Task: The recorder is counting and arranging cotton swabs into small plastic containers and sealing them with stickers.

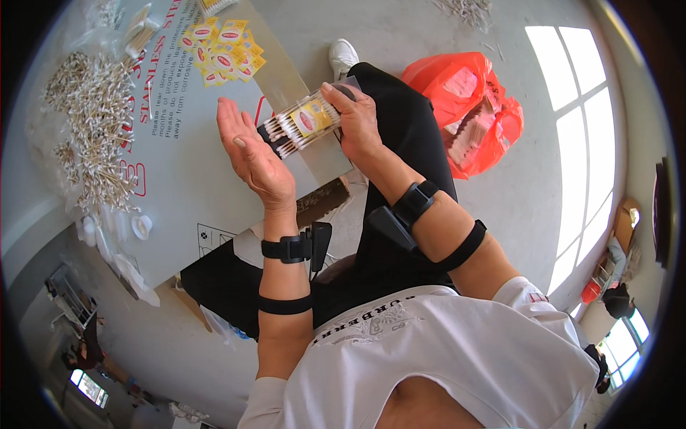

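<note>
My right hand is closed around one end of a clear pack of cotton swabs, thumb on top. A yellow label shows through the plastic, and white swab tips stick out at the end facing left. Beside that end is my left hand, open, fingers stretched out and palm turned toward the swabs. Whether its palm touches the tips, I cannot tell. The pack is held over the edge of the grey table.
A large heap of loose cotton swabs covers the table's left side. Yellow label cards lie scattered at its far end. Right of my leg, a red plastic bag on the floor holds packs. More swabs lie on the floor beyond.
</note>
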`<action>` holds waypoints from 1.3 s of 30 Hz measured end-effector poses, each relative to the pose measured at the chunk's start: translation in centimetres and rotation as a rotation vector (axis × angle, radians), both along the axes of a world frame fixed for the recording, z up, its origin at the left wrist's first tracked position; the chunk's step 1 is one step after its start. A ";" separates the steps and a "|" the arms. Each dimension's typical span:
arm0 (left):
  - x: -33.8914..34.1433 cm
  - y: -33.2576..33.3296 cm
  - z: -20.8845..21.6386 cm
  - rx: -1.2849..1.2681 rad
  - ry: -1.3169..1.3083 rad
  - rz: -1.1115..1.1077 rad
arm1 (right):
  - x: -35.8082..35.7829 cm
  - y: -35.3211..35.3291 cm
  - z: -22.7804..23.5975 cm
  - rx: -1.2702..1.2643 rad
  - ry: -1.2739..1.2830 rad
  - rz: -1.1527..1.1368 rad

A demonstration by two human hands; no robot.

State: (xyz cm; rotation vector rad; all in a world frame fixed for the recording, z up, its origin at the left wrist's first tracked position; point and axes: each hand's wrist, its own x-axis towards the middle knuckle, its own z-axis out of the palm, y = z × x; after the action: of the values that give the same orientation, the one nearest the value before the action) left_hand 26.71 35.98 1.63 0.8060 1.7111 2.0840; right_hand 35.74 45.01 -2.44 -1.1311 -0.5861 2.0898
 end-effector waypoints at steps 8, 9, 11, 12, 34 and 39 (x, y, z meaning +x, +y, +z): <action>1.1 1.4 0.2 0.057 -0.057 -0.102 | -0.1 0.0 0.4 0.020 -0.004 -0.010; 1.0 1.3 0.0 0.018 -0.048 -0.116 | -0.2 0.0 0.4 0.022 -0.003 -0.012; 0.8 1.3 0.0 -0.004 -0.048 -0.098 | -0.3 0.0 0.3 0.029 -0.019 -0.004; 0.7 1.4 0.2 -0.027 -0.049 -0.078 | -0.2 0.1 0.2 0.029 -0.021 -0.007; -0.2 1.0 -0.4 -0.128 0.080 -0.074 | -0.1 0.0 -0.1 0.035 -0.004 0.016; 0.0 1.3 -0.8 -0.052 0.027 -0.056 | -0.1 -0.1 0.1 0.057 -0.013 0.010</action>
State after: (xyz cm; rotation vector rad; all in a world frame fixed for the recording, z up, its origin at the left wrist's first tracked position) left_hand 26.72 37.30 0.81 0.8601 1.7289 1.9931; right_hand 35.67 44.90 -2.35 -1.1132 -0.6546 2.0629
